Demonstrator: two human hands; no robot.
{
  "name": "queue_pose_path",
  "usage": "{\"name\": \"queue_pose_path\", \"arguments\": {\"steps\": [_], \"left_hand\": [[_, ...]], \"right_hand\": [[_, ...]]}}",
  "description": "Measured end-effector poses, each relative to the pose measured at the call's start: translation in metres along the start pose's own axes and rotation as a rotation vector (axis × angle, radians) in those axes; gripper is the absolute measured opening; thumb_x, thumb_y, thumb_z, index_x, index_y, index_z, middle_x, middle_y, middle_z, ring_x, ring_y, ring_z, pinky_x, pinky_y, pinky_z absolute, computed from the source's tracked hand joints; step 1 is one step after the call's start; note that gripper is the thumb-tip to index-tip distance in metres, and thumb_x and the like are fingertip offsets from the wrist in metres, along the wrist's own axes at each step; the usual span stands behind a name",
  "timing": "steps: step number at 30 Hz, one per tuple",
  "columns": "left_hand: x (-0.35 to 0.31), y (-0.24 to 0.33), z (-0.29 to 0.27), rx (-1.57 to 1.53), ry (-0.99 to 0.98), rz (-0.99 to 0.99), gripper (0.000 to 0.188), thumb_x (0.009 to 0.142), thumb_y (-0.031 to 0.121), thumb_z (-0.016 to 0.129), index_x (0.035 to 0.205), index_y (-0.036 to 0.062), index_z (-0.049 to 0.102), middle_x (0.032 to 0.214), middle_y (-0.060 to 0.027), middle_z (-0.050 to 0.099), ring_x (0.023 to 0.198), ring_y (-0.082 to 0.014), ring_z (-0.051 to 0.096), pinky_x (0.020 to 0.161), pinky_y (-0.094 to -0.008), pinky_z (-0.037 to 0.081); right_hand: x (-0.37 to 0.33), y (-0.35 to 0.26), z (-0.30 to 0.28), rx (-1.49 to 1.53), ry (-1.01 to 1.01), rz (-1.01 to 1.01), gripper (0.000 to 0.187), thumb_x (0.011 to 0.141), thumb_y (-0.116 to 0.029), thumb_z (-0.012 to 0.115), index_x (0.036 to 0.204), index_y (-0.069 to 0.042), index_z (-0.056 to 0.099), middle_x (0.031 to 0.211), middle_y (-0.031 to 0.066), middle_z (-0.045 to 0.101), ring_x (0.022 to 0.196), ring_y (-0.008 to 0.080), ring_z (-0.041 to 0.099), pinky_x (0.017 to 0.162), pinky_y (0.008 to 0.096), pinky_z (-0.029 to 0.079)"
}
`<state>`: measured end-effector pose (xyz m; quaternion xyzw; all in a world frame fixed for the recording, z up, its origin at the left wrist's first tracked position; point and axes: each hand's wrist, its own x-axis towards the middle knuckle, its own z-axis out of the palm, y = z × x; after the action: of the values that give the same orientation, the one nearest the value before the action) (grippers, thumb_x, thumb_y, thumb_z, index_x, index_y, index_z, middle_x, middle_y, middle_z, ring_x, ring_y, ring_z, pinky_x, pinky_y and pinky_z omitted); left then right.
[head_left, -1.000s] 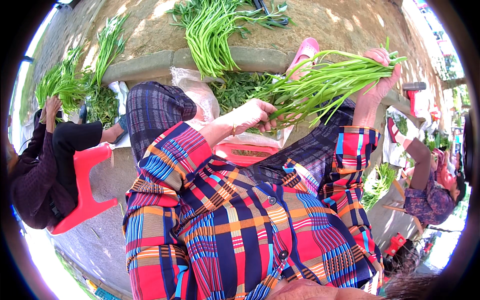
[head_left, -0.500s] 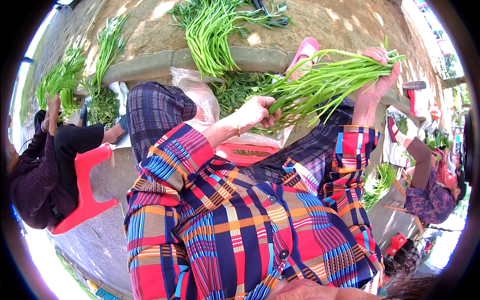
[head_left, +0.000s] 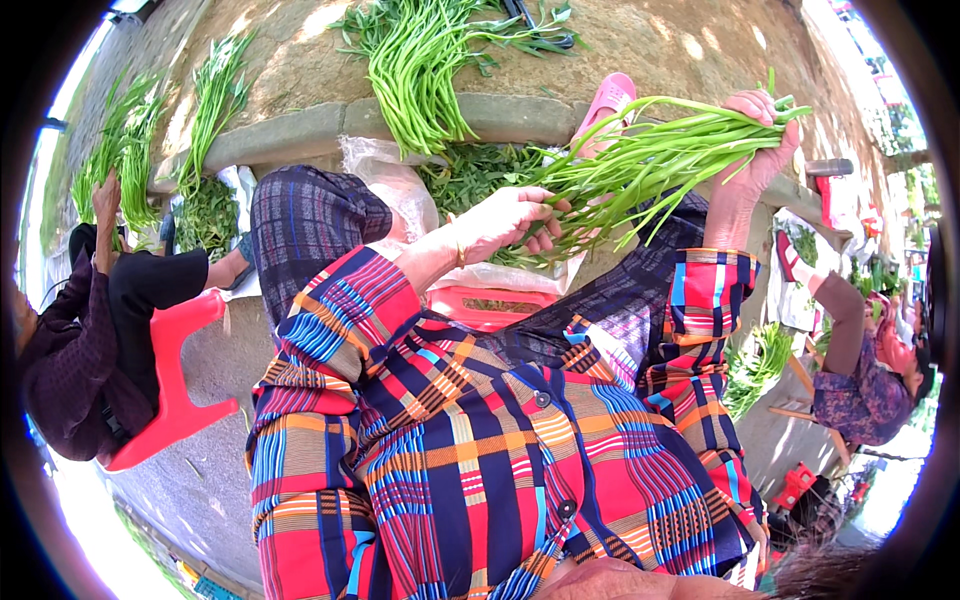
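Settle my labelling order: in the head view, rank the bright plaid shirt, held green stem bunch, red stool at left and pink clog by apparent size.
1. Bright plaid shirt, helped by nearness to the camera
2. Held green stem bunch
3. Red stool, partly hidden
4. Pink clog

You are wearing a boldly checked shirt [head_left: 490, 470] in red, navy, tan, orange and light blue, with dark round buttons [head_left: 567, 508] down the front and long sleeves [head_left: 345, 315] in the same pattern. Your trousers [head_left: 312, 220] are dark, crossed by fine plaid lines. Your left hand [head_left: 508, 220] has a thin gold-coloured bangle [head_left: 460, 250] at its wrist; one pink shoe [head_left: 614, 93] shows.
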<state>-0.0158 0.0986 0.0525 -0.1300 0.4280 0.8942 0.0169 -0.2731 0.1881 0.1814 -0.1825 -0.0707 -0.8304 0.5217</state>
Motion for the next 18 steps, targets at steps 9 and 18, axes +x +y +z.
{"name": "queue_pose_path", "arguments": {"steps": [9,18], "left_hand": [[0.003,0.001,0.002,0.275,0.170,-0.037,0.019,0.081,0.005,0.038,0.090,0.0014,0.055,0.064,-0.0018,0.053,0.052,-0.0087,0.051,0.047,-0.0203,0.040],[0.005,-0.004,0.008,0.083,0.201,0.001,0.027,0.074,-0.001,0.042,0.099,-0.0016,0.050,0.074,-0.0074,0.057,0.060,-0.0137,0.057,0.055,-0.0238,0.045]], "right_hand": [[0.000,0.002,0.000,-0.021,-0.004,0.008,0.030,0.065,-0.012,0.067,0.075,-0.007,0.039,0.070,0.0019,0.041,0.066,0.0149,0.045,0.069,0.0310,0.039],[0.001,0.004,0.001,0.001,0.005,-0.003,0.029,0.065,-0.011,0.066,0.076,-0.007,0.040,0.070,0.0018,0.041,0.066,0.0147,0.045,0.068,0.0311,0.039]]}}
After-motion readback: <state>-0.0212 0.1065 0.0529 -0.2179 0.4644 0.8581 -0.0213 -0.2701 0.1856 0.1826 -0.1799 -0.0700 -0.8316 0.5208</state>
